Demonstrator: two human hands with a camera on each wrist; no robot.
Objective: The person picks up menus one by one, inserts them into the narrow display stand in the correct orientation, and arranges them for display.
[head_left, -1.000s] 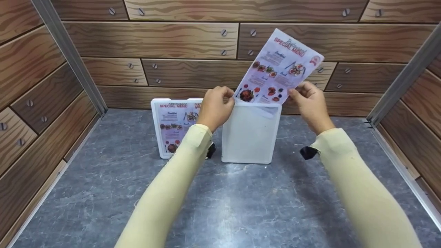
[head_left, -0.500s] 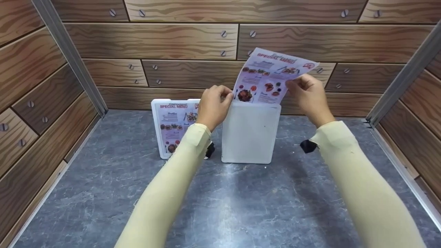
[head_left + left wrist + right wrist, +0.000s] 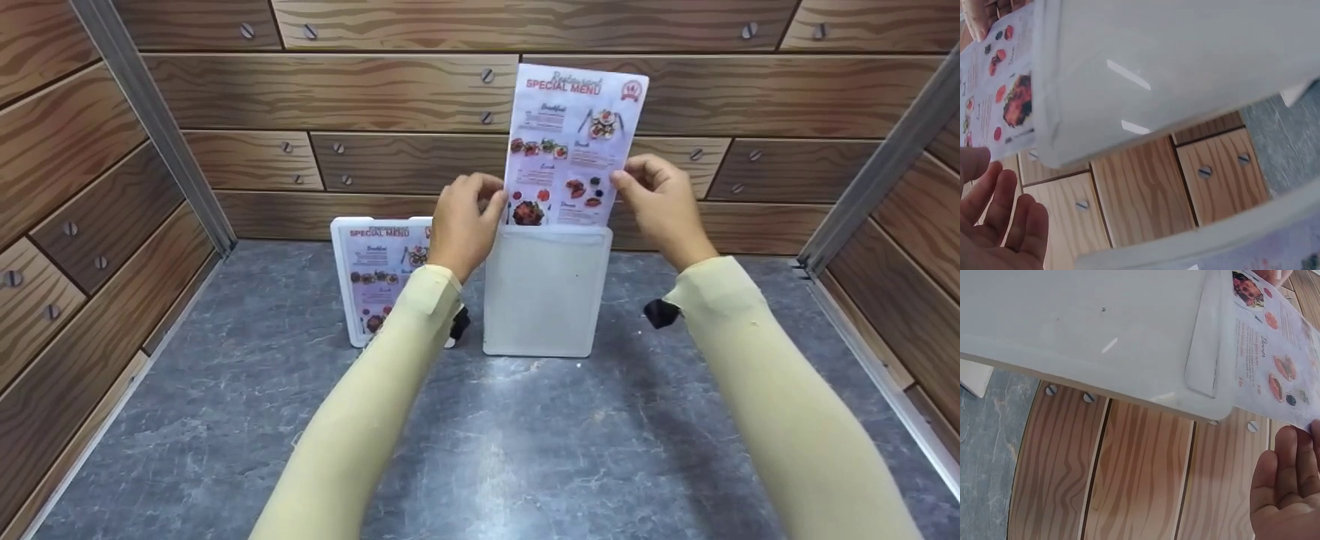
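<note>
A printed menu sheet (image 3: 577, 142) stands upright above a white display stand (image 3: 546, 296). Its lower end meets the stand's top edge, and a narrow strip of it shows behind the clear front in the right wrist view. My left hand (image 3: 466, 225) pinches the sheet's left edge just above the stand. With thumb and forefinger, my right hand (image 3: 664, 206) pinches the right edge a little higher. The left fingers (image 3: 1002, 197) and the right fingers (image 3: 1292, 467) show beside the sheet in the wrist views.
To the left, a second white stand (image 3: 341, 285) holds a similar menu, partly hidden by my left arm. Both stands rest on the grey marbled table (image 3: 480, 450). Wood-patterned walls (image 3: 360, 90) enclose the back and sides.
The sheet has swung from leaning right, through a bent pose, to nearly upright and flat over the stand. My right hand rose and shifted slightly left; the left hand stayed almost in place.
</note>
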